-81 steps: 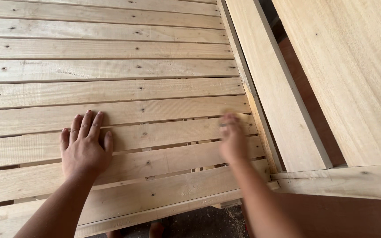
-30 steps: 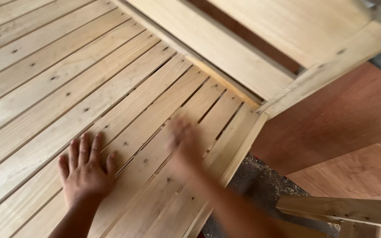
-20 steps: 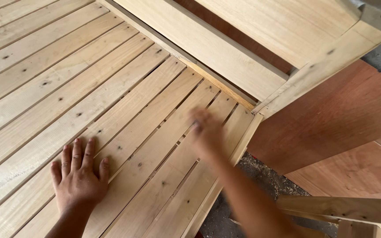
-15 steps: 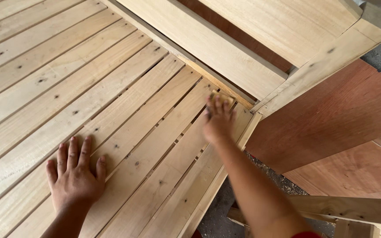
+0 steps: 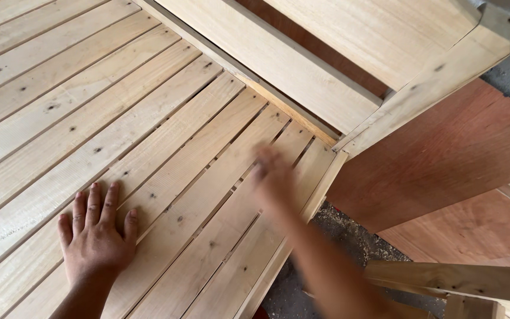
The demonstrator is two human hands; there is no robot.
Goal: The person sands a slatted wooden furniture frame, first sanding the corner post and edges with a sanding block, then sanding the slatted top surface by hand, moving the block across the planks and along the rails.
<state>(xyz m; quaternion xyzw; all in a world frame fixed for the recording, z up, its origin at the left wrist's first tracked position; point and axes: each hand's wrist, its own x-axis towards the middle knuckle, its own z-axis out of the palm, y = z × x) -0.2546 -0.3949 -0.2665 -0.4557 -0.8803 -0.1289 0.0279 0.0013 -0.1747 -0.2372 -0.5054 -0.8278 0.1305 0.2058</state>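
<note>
A slatted platform of pale wooden boards [image 5: 149, 118] fills the left and middle of the head view. My left hand [image 5: 97, 233] lies flat on the slats near the bottom left, fingers spread, holding nothing. My right hand [image 5: 273, 174] is over the slats close to the platform's corner. It is blurred by motion, fingers extended, nothing in it. I cannot tell whether it touches the wood.
A wide pale side board [image 5: 278, 65] runs along the platform's far edge, meeting a corner post [image 5: 432, 82]. Reddish plywood panels [image 5: 444, 159] lean at the right. Sawdust covers the floor [image 5: 349, 242] below the corner. A loose timber piece [image 5: 461, 280] lies at bottom right.
My right hand has swept back and forth over the slats near the corner and is now blurred again. My left hand has stayed flat on the boards.
</note>
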